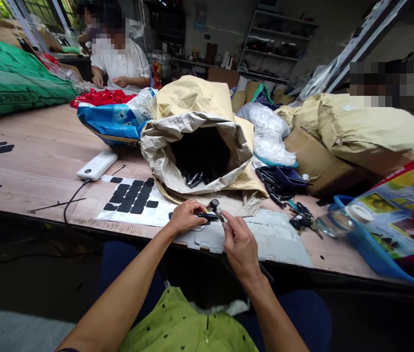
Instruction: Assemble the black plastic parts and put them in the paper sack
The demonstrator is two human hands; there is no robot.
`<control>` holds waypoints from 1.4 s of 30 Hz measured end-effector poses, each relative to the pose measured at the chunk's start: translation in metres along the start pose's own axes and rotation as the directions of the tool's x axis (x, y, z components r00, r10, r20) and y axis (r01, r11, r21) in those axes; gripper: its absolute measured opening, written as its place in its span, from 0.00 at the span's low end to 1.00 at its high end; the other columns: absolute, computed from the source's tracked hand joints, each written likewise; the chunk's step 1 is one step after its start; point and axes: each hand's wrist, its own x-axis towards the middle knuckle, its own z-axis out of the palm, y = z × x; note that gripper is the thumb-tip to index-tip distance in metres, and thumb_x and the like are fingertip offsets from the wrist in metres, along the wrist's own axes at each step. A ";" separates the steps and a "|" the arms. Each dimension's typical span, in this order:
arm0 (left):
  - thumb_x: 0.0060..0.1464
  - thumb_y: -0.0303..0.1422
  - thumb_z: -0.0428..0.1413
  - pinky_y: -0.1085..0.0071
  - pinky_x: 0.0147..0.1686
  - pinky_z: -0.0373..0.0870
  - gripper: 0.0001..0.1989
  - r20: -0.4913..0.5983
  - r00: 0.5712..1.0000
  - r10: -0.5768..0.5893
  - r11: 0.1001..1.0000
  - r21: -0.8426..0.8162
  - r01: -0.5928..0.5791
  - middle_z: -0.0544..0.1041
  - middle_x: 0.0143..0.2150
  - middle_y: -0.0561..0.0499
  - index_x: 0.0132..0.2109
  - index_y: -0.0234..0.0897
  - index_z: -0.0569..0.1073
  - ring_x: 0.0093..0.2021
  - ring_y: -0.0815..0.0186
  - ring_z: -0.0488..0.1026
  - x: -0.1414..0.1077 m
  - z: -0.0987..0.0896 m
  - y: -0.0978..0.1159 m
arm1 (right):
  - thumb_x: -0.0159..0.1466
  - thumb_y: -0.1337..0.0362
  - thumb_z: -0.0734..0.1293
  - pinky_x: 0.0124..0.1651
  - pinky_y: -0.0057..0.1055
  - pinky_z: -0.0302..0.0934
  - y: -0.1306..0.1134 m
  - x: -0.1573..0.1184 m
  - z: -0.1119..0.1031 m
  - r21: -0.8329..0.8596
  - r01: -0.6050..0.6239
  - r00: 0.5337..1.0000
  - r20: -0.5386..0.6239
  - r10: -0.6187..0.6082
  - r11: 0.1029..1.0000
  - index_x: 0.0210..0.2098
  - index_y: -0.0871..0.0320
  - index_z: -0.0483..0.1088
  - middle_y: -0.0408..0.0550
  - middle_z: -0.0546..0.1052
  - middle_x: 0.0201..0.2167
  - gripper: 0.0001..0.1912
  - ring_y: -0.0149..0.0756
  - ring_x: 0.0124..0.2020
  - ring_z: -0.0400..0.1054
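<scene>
My left hand [187, 216] is closed on a slender black piece [209, 216] and steadies it low over a grey board [276, 232] at the table's front edge. In my right hand [241, 243] is a small hammer [214, 205] with a shiny metal neck; its dark round head is just above the black piece. Right behind my hands gapes a paper sack [197, 117], lying on its side with black pieces [197, 179] inside. A white sheet [155, 215] with rows of black rounded pads [130, 196] lies to the left.
A white power bank [97, 165] with a cable lies left. More black pieces [274, 188] and keys [302, 217] are on the right, near a clear bottle [335, 224] and a blue basket [379, 259]. Across the table sits a person in white [120, 61].
</scene>
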 end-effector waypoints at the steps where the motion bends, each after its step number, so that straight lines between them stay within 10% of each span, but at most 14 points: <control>1: 0.46 0.35 0.69 0.72 0.39 0.66 0.11 0.003 1.000 -0.002 1.000 0.011 0.002 0.77 0.37 0.54 0.39 0.41 0.81 0.41 0.64 0.73 0.000 0.000 0.000 | 0.73 0.64 0.57 0.48 0.29 0.64 -0.004 -0.002 0.001 -0.005 0.015 1.000 0.001 -0.015 1.000 0.61 0.51 0.71 0.48 0.76 0.42 0.21 0.36 0.45 0.72; 19: 0.45 0.34 0.68 0.72 0.38 0.67 0.11 -0.013 0.999 -0.038 0.999 0.005 0.038 0.79 0.38 0.54 0.39 0.41 0.82 0.39 0.64 0.74 -0.003 0.000 0.007 | 0.73 0.65 0.57 0.44 0.27 0.61 0.006 -0.013 -0.002 -0.194 -0.041 0.999 -0.026 0.036 0.980 0.59 0.50 0.73 0.47 0.75 0.39 0.20 0.35 0.43 0.71; 36: 0.52 0.38 0.66 0.69 0.41 0.64 0.09 -0.005 0.997 0.074 0.983 0.169 -0.072 0.76 0.37 0.52 0.41 0.42 0.82 0.42 0.62 0.72 -0.003 0.000 0.006 | 0.68 0.66 0.65 0.42 0.33 0.50 0.073 0.026 0.014 -0.480 -0.186 0.982 -0.126 0.142 0.858 0.54 0.51 0.76 0.49 0.73 0.41 0.16 0.39 0.43 0.62; 42: 0.61 0.41 0.59 0.71 0.38 0.65 0.13 0.138 0.980 0.144 0.966 -0.235 -0.109 0.76 0.39 0.51 0.46 0.38 0.79 0.37 0.66 0.70 -0.027 -0.011 0.034 | 0.69 0.65 0.64 0.41 0.34 0.50 0.072 0.025 0.013 -0.499 -0.195 0.981 -0.110 0.162 0.844 0.55 0.50 0.74 0.49 0.73 0.43 0.16 0.40 0.44 0.62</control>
